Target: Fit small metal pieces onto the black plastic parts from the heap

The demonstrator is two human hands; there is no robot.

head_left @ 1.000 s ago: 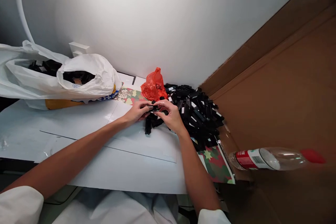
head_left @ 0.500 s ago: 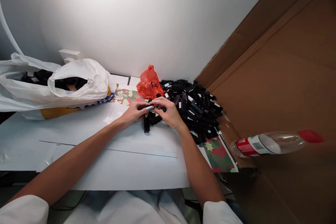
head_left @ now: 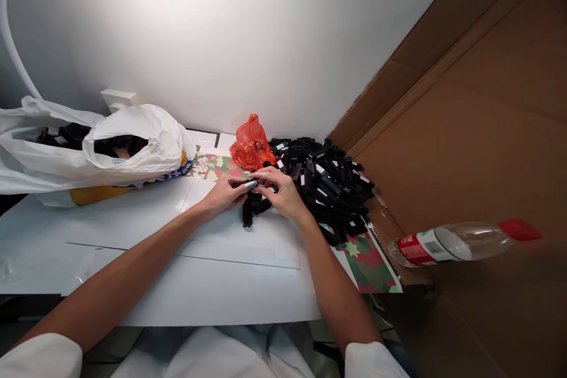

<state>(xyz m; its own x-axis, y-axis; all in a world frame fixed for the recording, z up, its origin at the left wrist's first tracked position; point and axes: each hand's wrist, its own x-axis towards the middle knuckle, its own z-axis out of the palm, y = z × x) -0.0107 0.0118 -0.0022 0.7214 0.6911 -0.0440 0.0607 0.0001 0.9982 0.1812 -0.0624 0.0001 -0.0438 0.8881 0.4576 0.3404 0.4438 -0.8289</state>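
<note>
My left hand (head_left: 220, 194) and my right hand (head_left: 283, 194) meet over the table, fingers closed around a small black plastic part mostly hidden by them. A silvery piece (head_left: 251, 185) lies along my left thumb tip; whether it is worn or held, I cannot tell. My right fingertips pinch at the same spot from the right side. Just below the hands a loose black plastic part (head_left: 247, 214) lies on the white surface. A large heap of similar black plastic parts (head_left: 328, 183), some with white labels, spreads to the right of my right hand.
A red plastic bag (head_left: 250, 144) sits behind the hands, beside small silvery pieces (head_left: 204, 165) on a patterned sheet. White plastic bags (head_left: 155, 130) with black parts stand at left. A bottle with red cap (head_left: 469, 241) and a cardboard wall (head_left: 478, 130) border the right.
My hands stay together at nearly the same place, with slight finger movement. Less of the black part shows between them now. The whole view has shifted slightly.
</note>
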